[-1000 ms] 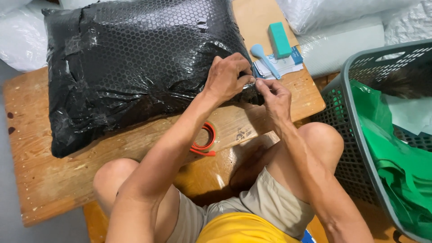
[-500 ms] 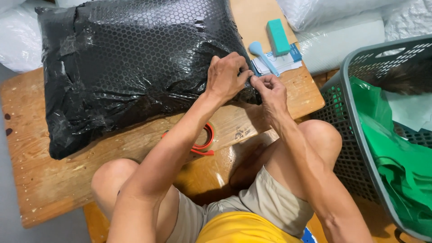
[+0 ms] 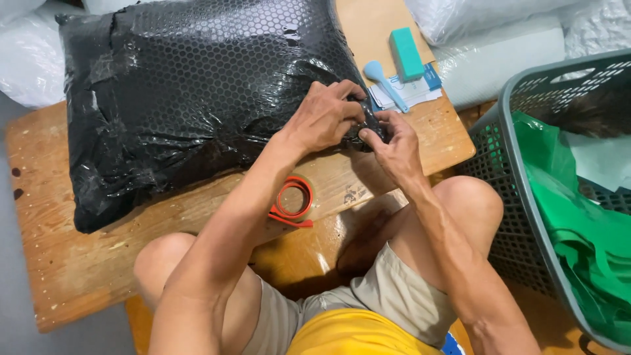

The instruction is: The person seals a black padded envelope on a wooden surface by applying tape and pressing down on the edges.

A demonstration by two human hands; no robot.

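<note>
While gripped, parcel (image 3: 197, 98) corner hidden.

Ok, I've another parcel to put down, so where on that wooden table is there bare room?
Bare wooden table lies along the near-left edge, in front of the black bubble-wrapped parcel, left of the red tape roll. The right corner is crowded: left hand and right hand pinch the parcel's corner beside the papers, blue scoop and teal block.

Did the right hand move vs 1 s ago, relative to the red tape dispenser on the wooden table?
Yes. The right hand shifted up and left, closing onto the black bubble-wrapped package's corner beside the left hand; the red tape dispenser stayed put.
</note>
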